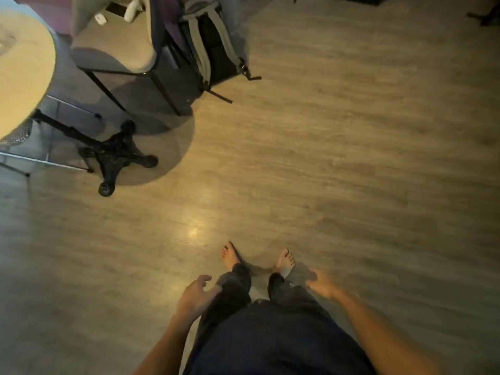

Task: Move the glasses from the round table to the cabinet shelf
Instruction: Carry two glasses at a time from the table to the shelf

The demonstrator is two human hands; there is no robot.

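Floorboards of grey-brown wood-look plank (324, 158) fill most of what I see, with a small bright glare at centre. I stand barefoot at six o'clock, my two bare feet (230, 255) pointing up toward twelve, dark trousers (270, 334) below them. My left hand (196, 295) hangs beside my left thigh, its fingers loosely spread and curled, holding nothing. My right hand (322, 284) hangs out at about five o'clock, blurred, its fingers loosely spread too, and nothing is in it.

At nine to ten o'clock the pale round wooden table top (24, 77) cuts into the edge of my view. A faint glassy smear sits on it near the far left edge, too blurred for me to say whether it is the glasses. Under the top, the table's black cast-iron cross-shaped base (116, 155) spreads over the floor, casting a round shadow.

At eleven o'clock a beige upholstered chair on thin black metal legs (116, 47) stands just beside the table. A black backpack with grey straps (211, 47) leans against the chair's right side at about twelve o'clock, its loose strap ends trailing on the floor. Between me and the table lies bare floor. The cabinet shelf is not visible.
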